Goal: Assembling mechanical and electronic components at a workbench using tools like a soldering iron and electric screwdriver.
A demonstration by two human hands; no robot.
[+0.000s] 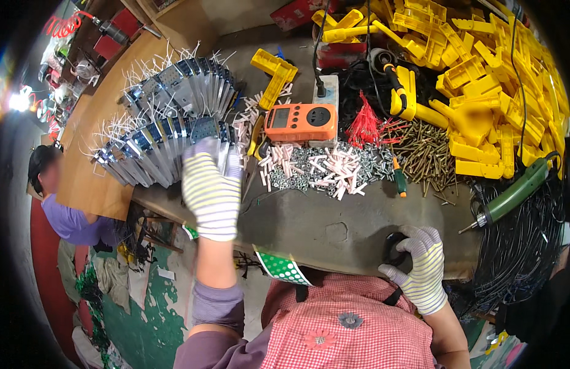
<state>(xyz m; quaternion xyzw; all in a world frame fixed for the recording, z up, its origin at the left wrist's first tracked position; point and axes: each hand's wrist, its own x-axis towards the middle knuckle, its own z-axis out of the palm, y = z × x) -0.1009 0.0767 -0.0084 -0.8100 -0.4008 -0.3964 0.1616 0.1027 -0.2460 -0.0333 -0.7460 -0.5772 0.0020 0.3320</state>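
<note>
My left hand (212,192), in a striped knit glove, reaches to the right end of the nearer row of blue circuit boards on metal plates (165,144). Its fingers and thumb straddle the end board (222,146); the fingertips are partly lost among the boards. A second row of such boards (183,83), thin white wires sticking up, stands behind. At the bench's front edge, my right hand (422,269), gloved alike, curls its fingers and thumb round a black round part (393,248).
An orange meter (301,122) lies by a power strip (326,92). Nearby are pale sleeves (340,169), nuts, long screws (423,154) and red wires (366,123). Yellow housings (482,98) heap up at right, above a green power tool (515,194) and black cables (512,252). Another person (69,215) sits left.
</note>
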